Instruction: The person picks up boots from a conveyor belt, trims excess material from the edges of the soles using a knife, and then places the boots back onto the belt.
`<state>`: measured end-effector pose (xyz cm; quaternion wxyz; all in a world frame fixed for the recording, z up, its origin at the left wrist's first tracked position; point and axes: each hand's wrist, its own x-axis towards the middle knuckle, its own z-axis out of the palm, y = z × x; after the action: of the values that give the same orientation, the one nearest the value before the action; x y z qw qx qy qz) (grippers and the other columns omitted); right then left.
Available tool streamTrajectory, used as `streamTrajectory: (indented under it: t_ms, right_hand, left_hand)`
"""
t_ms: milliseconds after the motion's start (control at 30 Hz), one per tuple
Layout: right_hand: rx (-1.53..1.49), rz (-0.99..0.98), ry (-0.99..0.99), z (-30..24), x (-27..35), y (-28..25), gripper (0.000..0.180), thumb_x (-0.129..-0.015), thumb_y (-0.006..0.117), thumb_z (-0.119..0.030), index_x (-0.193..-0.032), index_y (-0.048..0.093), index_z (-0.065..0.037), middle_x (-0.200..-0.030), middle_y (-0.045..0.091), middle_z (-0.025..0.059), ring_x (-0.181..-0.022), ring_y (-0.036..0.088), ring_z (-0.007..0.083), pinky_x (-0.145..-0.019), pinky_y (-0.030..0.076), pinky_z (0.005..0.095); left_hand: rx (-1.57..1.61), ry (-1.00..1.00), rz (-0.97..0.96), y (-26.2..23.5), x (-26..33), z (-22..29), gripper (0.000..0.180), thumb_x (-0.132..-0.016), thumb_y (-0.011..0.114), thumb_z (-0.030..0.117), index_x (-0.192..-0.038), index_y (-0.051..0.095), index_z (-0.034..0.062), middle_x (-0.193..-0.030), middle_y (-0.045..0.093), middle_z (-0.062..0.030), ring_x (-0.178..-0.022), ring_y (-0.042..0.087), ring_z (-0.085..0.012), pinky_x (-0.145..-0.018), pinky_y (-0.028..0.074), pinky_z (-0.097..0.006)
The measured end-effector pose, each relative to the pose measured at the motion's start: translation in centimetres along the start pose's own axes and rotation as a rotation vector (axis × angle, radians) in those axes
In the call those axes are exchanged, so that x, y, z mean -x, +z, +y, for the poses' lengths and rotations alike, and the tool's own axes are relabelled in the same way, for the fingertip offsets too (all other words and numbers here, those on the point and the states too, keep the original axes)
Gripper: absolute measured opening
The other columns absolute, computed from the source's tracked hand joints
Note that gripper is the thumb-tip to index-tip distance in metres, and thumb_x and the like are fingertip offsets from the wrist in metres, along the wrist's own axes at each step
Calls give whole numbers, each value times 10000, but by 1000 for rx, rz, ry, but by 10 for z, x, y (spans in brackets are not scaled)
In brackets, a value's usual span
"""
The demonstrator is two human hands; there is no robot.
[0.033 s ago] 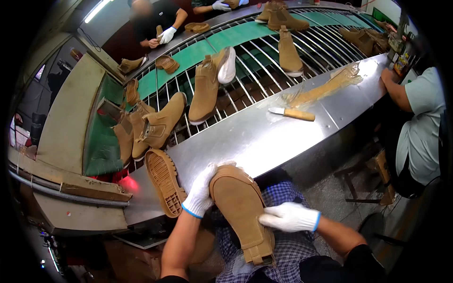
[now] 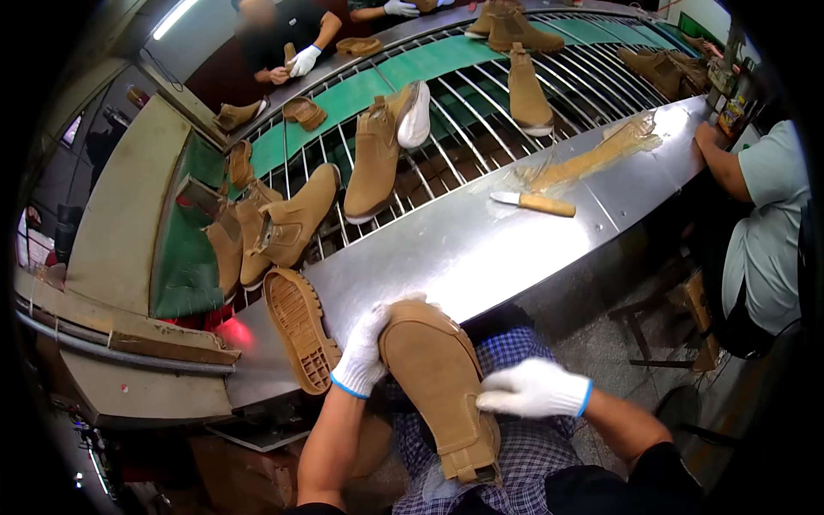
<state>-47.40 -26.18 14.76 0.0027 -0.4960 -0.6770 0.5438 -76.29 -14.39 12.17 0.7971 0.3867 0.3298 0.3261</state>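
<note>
A tan suede ankle boot (image 2: 433,378) lies over my lap, its toe end pointing away from me and its heel pull tab near me. My left hand (image 2: 364,352), in a white knit glove, is closed round the left side of the toe end; some of its fingers are hidden behind the boot. At the boot's right side is my gloved right hand (image 2: 536,390), fingers stretched toward the ankle part, with the fingertips at its edge. Left of my left hand, a loose tan rubber sole (image 2: 296,330) leans at the bench edge, tread showing.
A metal bench (image 2: 412,266) carries a wooden-handled tool (image 2: 548,204) with a pale flat tip. Behind it, several boots (image 2: 371,163) stand on a rack of metal bars (image 2: 455,159). A seated co-worker (image 2: 764,232) is at the right; another person (image 2: 287,39) works across the rack.
My right hand has shifted slightly right and up along the boot's side. My left hand keeps its hold, and the boot has barely moved.
</note>
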Motion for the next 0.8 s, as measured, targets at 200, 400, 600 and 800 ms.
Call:
streamTrajectory:
  t_ms: [200, 400, 600, 800]
  right_hand:
    - [-674, 523, -394, -8, -82, 4, 482, -1159, 460, -320, -1517, 543, -8, -1460, 635, 202, -1327, 637, 303, -1152, 482, 423]
    - [-94, 521, -561, -63, -75, -26, 553, -1073, 615, -259, -1529, 516, 38, -1488, 604, 274, -1380, 597, 394, -1175, 456, 432]
    - [-111, 475, -280, -93, -30, -53, 529, -982, 742, -358, -1382, 661, -20, -1289, 720, 191, -1208, 687, 282, -1081, 519, 384]
    - [-576, 1124, -802, -100, 24, -55, 534, -1116, 516, -490, -1097, 681, 18, -994, 697, 130, -943, 705, 255, -847, 595, 381]
  left_hand:
    - [-175, 126, 99, 28, 25, 6, 773, -857, 850, 468, -1375, 639, -66, -1313, 715, -198, -1226, 679, -258, -1094, 528, -393]
    - [-162, 385, 202, 42, 22, -15, 279, -1065, 664, 201, -1247, 635, -8, -1160, 697, -96, -1074, 640, -142, -999, 524, -317]
    - [191, 329, 389, 61, 30, -44, 377, -1145, 507, 344, -1302, 573, 9, -1286, 598, -147, -1165, 622, -228, -1009, 518, -376]
    - [411, 83, 247, 39, 130, -132, 884, -949, 761, 526, -1584, 379, 45, -1544, 530, -161, -1475, 492, -317, -1261, 352, -531]
